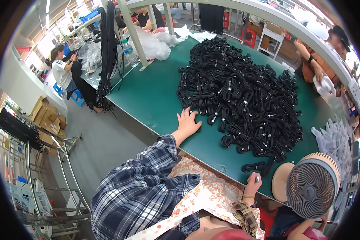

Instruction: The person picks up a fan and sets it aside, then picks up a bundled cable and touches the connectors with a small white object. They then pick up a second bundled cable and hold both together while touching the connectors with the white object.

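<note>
My left hand [187, 122] rests flat on the green table [152, 96], fingers spread, its fingertips touching the near edge of a large heap of coiled black cables [244, 96]. My right hand [253, 184] sits at the table's front edge with its fingers curled around a small light-coloured object; a loose black cable coil [255, 166] lies just above it. Both forearms wear plaid sleeves, and a floral cloth covers my lap.
A small tan desk fan [310, 184] stands at the front right. Clear plastic bags [334, 138] lie at the right edge, and more bags and a water bottle [130, 52] at the back left. Black cables hang from a frame post [108, 52]. Other people work around the table.
</note>
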`<state>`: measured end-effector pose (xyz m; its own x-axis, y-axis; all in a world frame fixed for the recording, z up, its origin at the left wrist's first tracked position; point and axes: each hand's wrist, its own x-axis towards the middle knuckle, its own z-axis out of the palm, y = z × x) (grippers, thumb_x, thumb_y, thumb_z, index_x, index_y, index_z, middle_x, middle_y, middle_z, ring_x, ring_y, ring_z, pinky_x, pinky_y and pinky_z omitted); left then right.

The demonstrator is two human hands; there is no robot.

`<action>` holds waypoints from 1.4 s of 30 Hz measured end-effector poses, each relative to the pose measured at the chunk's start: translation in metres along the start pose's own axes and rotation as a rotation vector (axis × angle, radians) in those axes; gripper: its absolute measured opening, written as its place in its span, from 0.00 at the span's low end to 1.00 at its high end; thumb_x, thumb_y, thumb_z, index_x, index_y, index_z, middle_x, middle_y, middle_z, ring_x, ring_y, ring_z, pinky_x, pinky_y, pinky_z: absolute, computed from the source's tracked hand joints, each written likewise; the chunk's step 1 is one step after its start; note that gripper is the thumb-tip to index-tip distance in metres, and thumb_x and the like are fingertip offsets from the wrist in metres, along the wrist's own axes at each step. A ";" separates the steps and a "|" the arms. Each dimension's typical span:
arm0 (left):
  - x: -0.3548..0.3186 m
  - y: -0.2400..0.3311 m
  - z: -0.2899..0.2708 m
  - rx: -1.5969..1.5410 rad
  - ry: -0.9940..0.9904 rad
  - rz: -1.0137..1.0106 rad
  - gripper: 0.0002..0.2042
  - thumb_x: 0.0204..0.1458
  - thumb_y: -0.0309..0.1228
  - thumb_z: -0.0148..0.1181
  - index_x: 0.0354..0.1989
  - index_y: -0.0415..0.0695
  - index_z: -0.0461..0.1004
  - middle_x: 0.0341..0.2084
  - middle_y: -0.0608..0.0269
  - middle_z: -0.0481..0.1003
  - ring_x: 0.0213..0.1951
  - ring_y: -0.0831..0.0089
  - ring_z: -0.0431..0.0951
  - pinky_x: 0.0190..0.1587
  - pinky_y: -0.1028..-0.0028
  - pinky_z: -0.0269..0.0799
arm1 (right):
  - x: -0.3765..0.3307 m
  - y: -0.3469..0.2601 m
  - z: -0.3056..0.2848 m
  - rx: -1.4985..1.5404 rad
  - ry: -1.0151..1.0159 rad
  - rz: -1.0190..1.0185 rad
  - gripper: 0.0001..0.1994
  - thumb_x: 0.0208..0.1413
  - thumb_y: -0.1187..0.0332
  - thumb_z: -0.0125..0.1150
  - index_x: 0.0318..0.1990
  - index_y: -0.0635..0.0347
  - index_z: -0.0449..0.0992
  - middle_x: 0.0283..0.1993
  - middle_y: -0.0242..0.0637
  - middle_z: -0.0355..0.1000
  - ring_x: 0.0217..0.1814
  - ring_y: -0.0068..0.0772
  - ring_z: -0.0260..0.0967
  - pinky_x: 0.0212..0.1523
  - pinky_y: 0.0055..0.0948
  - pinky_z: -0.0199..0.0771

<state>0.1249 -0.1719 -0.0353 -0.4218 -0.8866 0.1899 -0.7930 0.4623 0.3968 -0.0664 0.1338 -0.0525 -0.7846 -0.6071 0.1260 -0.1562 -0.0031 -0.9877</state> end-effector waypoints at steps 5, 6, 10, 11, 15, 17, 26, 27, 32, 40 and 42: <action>0.017 0.008 -0.010 -0.154 -0.043 -0.134 0.28 0.36 0.43 0.56 0.48 0.49 0.59 0.52 0.49 0.49 0.55 0.51 0.46 0.53 0.45 0.36 | -0.002 -0.007 -0.001 -0.027 0.006 0.006 0.17 0.53 0.67 0.45 0.13 0.56 0.53 0.11 0.22 0.47 0.13 0.11 0.42 0.13 0.15 0.39; 0.020 0.011 -0.011 -0.119 0.035 -0.169 0.27 0.36 0.42 0.56 0.48 0.48 0.59 0.52 0.50 0.50 0.55 0.51 0.47 0.52 0.45 0.37 | -0.001 -0.009 -0.001 -0.008 0.003 0.020 0.17 0.53 0.67 0.45 0.13 0.56 0.53 0.11 0.22 0.47 0.13 0.11 0.42 0.13 0.15 0.39; 0.039 0.009 -0.010 -0.039 0.255 -0.191 0.27 0.36 0.41 0.56 0.47 0.48 0.59 0.50 0.53 0.53 0.54 0.52 0.48 0.52 0.45 0.39 | 0.001 -0.006 0.002 0.023 0.033 0.048 0.17 0.53 0.67 0.45 0.13 0.55 0.52 0.10 0.21 0.47 0.12 0.10 0.42 0.12 0.15 0.39; 0.044 0.003 -0.007 -0.019 0.320 -0.153 0.27 0.36 0.41 0.56 0.47 0.48 0.59 0.49 0.53 0.54 0.54 0.52 0.48 0.52 0.46 0.40 | 0.002 -0.005 0.003 0.031 0.045 0.054 0.17 0.53 0.67 0.45 0.13 0.55 0.52 0.10 0.21 0.47 0.12 0.10 0.42 0.12 0.15 0.39; 0.051 -0.014 0.011 -0.023 0.357 -0.052 0.27 0.34 0.41 0.57 0.46 0.48 0.60 0.47 0.54 0.56 0.53 0.54 0.49 0.52 0.49 0.44 | 0.002 -0.001 0.005 0.070 0.062 0.057 0.17 0.53 0.68 0.45 0.13 0.55 0.52 0.10 0.21 0.47 0.12 0.10 0.42 0.11 0.14 0.39; 0.048 -0.017 0.014 -0.034 0.341 -0.013 0.27 0.34 0.41 0.57 0.46 0.48 0.61 0.46 0.55 0.57 0.53 0.54 0.50 0.51 0.50 0.45 | 0.004 -0.002 0.006 0.070 0.065 0.055 0.17 0.53 0.68 0.45 0.13 0.55 0.53 0.11 0.21 0.47 0.12 0.10 0.42 0.12 0.14 0.39; 0.014 -0.006 0.010 -0.026 0.196 0.004 0.21 0.33 0.40 0.56 0.38 0.45 0.66 0.41 0.54 0.59 0.48 0.54 0.54 0.47 0.56 0.52 | 0.005 0.008 0.001 -0.198 0.095 -0.037 0.17 0.51 0.68 0.48 0.13 0.56 0.54 0.11 0.21 0.49 0.14 0.10 0.43 0.13 0.17 0.42; 0.015 -0.006 0.010 -0.034 0.184 0.027 0.21 0.33 0.40 0.56 0.38 0.45 0.66 0.41 0.54 0.59 0.48 0.54 0.54 0.47 0.56 0.52 | 0.004 0.008 -0.001 -0.191 0.091 -0.038 0.17 0.51 0.68 0.48 0.13 0.57 0.55 0.11 0.21 0.49 0.14 0.11 0.43 0.13 0.17 0.42; 0.021 0.013 -0.005 -0.077 0.100 -0.159 0.26 0.35 0.48 0.55 0.41 0.46 0.63 0.43 0.54 0.59 0.49 0.55 0.54 0.46 0.49 0.49 | -0.002 0.000 0.001 -0.182 0.111 -0.052 0.16 0.50 0.69 0.50 0.13 0.59 0.57 0.11 0.23 0.50 0.16 0.12 0.43 0.14 0.19 0.43; 0.038 0.036 -0.009 0.294 0.081 -0.234 0.35 0.35 0.57 0.51 0.45 0.40 0.56 0.44 0.51 0.60 0.51 0.55 0.55 0.46 0.43 0.46 | 0.001 -0.025 0.007 -0.192 0.089 -0.031 0.14 0.48 0.70 0.52 0.15 0.62 0.58 0.12 0.27 0.47 0.18 0.14 0.42 0.16 0.22 0.45; 0.036 0.045 -0.026 0.281 -0.017 -0.234 0.35 0.35 0.56 0.51 0.46 0.40 0.56 0.44 0.50 0.61 0.50 0.55 0.55 0.46 0.44 0.46 | 0.000 -0.017 0.006 -0.186 0.113 -0.042 0.14 0.47 0.70 0.53 0.15 0.63 0.58 0.11 0.30 0.48 0.17 0.16 0.42 0.15 0.23 0.46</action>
<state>0.0854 -0.1836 0.0125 -0.2197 -0.9697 0.1072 -0.9578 0.2353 0.1651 -0.0599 0.1295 -0.0364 -0.8357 -0.5164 0.1867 -0.2902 0.1268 -0.9485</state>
